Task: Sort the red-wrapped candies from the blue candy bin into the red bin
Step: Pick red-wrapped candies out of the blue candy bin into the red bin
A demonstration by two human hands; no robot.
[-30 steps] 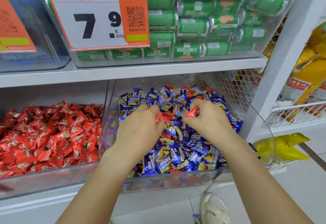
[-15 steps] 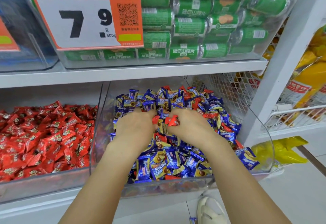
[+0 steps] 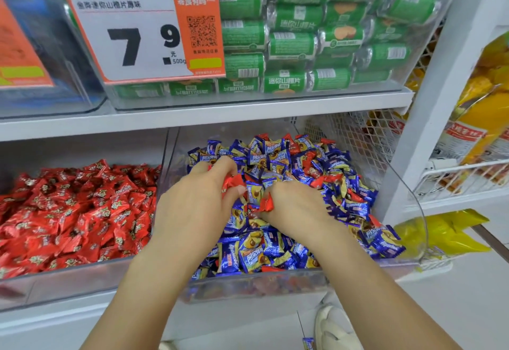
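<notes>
Both hands are down in the clear bin of blue-wrapped candies (image 3: 278, 285), which has several red-wrapped candies mixed in, such as one at the back right (image 3: 308, 158). My left hand (image 3: 201, 203) grips red-wrapped candies (image 3: 232, 183) in its curled fingers. My right hand (image 3: 296, 206) pinches another red-wrapped candy (image 3: 266, 203) at its fingertips. The two hands lie close together over the middle of the blue pile. The clear bin of red candies (image 3: 68, 280) stands directly to the left, filled with red wrappers (image 3: 74, 212).
A shelf above carries a bin of green snack packs (image 3: 316, 43) with an orange price tag (image 3: 143, 32). A white upright post (image 3: 429, 118) stands right of the blue bin, with yellow bags (image 3: 446, 236) and a wire basket (image 3: 465, 179) beyond. One candy (image 3: 308, 343) lies on the floor by a shoe (image 3: 334, 327).
Both hands stayed in the blue bin and kept their red candies. They shifted slightly lower and closer together, fingers digging through the pile. The camera view drifted a little.
</notes>
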